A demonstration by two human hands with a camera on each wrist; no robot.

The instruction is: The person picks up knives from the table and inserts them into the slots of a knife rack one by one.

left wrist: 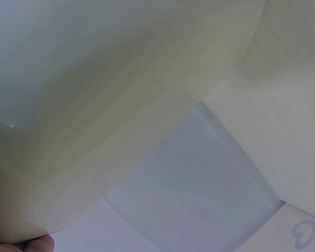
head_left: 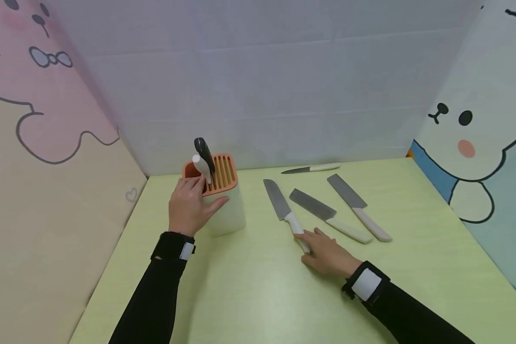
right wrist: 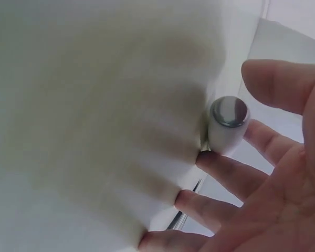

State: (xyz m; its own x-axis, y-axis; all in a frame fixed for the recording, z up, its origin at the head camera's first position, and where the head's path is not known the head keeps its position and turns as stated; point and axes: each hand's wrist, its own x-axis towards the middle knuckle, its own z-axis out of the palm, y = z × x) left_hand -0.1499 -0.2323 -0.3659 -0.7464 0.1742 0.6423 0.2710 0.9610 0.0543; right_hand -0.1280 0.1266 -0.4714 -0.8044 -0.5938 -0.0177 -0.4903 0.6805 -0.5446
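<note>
My left hand (head_left: pixel 189 203) grips the top of a white knife block (head_left: pixel 228 215), fingers over its orange rim and thumb along the front. A white handle (head_left: pixel 201 165) and a black handle (head_left: pixel 204 150) stick up from the block. The block's pale wall (left wrist: pixel 121 79) fills much of the left wrist view. My right hand (head_left: pixel 328 253) reaches over the white handle of a santoku knife (head_left: pixel 279 200) lying on the table. In the right wrist view, the metal-capped handle end (right wrist: pixel 229 113) sits between the thumb and the extended fingers (right wrist: pixel 233 173), the thumb apart from it.
Right of the santoku lie two cleavers, the nearer cleaver (head_left: pixel 314 204) and the farther cleaver (head_left: pixel 348 193), both with pale handles. A small paring knife (head_left: pixel 322 167) lies at the table's back edge. White sheeting (head_left: pixel 262 95) rises behind the green table (head_left: pixel 258 296).
</note>
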